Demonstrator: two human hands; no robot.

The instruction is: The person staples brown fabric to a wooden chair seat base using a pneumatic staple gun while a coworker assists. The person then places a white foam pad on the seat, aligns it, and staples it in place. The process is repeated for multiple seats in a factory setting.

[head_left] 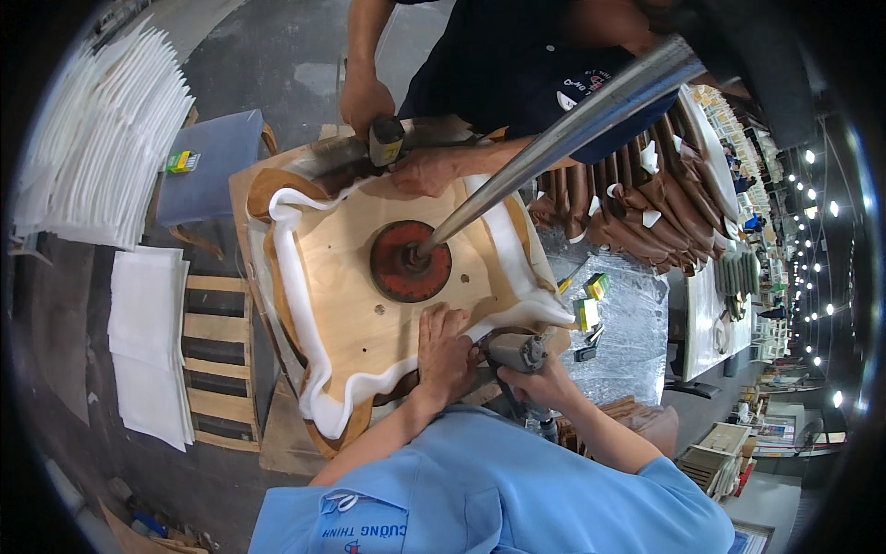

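Metal pole (563,138): slants down to a red disc (388,265).
White sheets (106,138): stacked at the far left.
Wooden panel (341,263): in the centre beneath the disc, bordered by white padding (293,277) and brown material (268,181).
Co-worker's hands (429,173): at its far edge, one gripping a dark tool (386,143).
Left hand (445,357): laid over the near edge, fingers extended.
Right hand (546,383): wrapped round a grey tool (515,352), just beside the left.
Surface (637,319): at right, bearing small yellow-green boxes (597,286).

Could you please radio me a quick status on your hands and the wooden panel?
Left hand at wooden panel's near edge. Right hand gripping gray handheld tool. Red disc covers panel's middle; co-worker's hand at far edge.
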